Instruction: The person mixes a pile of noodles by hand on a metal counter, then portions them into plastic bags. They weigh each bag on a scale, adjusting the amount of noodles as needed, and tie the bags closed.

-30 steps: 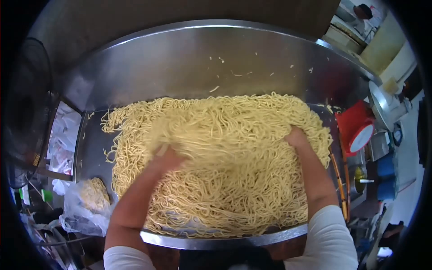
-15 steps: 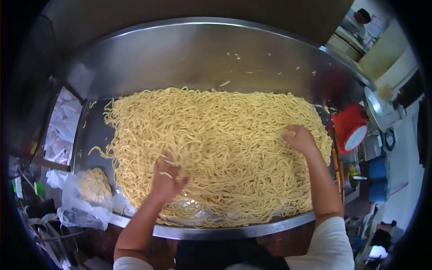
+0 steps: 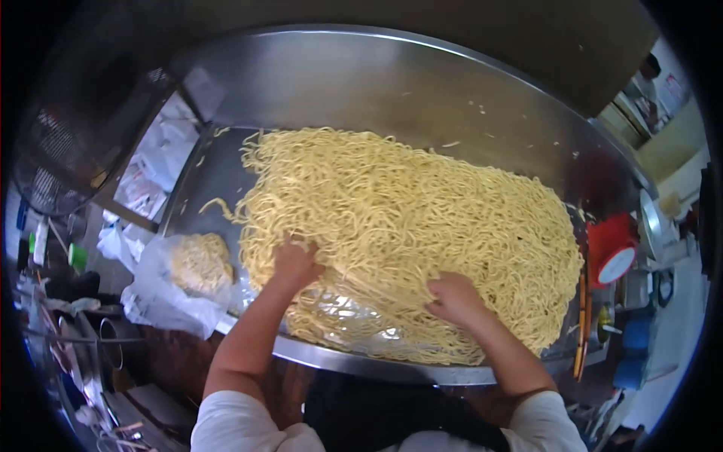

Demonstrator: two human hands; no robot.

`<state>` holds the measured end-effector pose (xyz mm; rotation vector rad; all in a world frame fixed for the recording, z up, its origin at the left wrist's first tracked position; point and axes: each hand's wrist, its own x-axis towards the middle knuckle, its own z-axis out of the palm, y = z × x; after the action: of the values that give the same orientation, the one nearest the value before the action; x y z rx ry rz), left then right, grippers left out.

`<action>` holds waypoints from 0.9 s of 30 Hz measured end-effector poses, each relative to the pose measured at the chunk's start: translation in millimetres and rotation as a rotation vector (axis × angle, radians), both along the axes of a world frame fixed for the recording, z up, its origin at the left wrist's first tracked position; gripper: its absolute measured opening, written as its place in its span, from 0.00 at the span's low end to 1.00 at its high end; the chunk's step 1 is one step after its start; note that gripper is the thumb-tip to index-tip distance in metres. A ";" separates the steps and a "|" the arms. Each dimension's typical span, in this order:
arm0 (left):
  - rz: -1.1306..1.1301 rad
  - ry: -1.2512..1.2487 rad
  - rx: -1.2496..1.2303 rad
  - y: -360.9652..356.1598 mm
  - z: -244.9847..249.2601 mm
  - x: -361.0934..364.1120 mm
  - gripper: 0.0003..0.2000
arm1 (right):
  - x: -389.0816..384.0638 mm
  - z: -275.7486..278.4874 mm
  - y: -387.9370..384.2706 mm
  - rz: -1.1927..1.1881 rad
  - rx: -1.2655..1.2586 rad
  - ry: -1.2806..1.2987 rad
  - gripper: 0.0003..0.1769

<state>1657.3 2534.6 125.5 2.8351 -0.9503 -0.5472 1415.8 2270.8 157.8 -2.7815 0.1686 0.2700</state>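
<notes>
A wide, thick layer of yellow noodles [image 3: 422,203] covers most of a steel work table. At the near left part of the layer, my left hand [image 3: 296,265] is closed on some noodles, its fingertips partly sunk among them. My right hand [image 3: 456,298] is curled like a fist near the front middle, closed on noodle strands that stretch leftward from it. Between the two hands the layer is thin, and shiny wet metal shows through. What lies inside each palm is hidden.
A clear plastic bag of noodles [image 3: 202,264] lies at the left front corner. A steel back wall [image 3: 361,83] rises behind. On the right are a red scale [image 3: 611,248] and wooden sticks [image 3: 581,324]. Another person [image 3: 644,87] is at the far upper right.
My right hand has come left and nearer to me, closing on noodles. My left hand has gone from spread to curled. The whole view has turned and shifted.
</notes>
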 end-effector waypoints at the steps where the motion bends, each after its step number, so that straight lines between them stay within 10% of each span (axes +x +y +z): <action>1: -0.040 0.033 0.106 -6.0 -3.8 -4.0 0.22 | -7.6 2.9 -3.8 0.019 0.005 -0.002 0.16; 8: -0.399 0.254 -0.098 2.8 1.7 -58.4 0.22 | -23.3 31.3 0.2 -0.271 0.308 -0.085 0.14; 19: -0.080 0.707 -0.767 27.6 95.5 9.8 0.28 | 21.3 113.2 1.4 -0.509 0.385 -0.470 0.18; 23: -0.313 0.033 -0.422 29.0 91.7 26.2 0.32 | 20.3 69.1 14.5 -0.383 0.027 -0.309 0.23; 27: -0.270 0.124 -0.445 6.8 105.8 53.4 0.30 | 24.9 36.8 24.5 -0.369 0.108 0.029 0.24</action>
<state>1710.7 2541.4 231.3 2.2735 -1.2573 -0.4597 1440.7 2295.3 194.6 -2.5763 0.6445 0.2180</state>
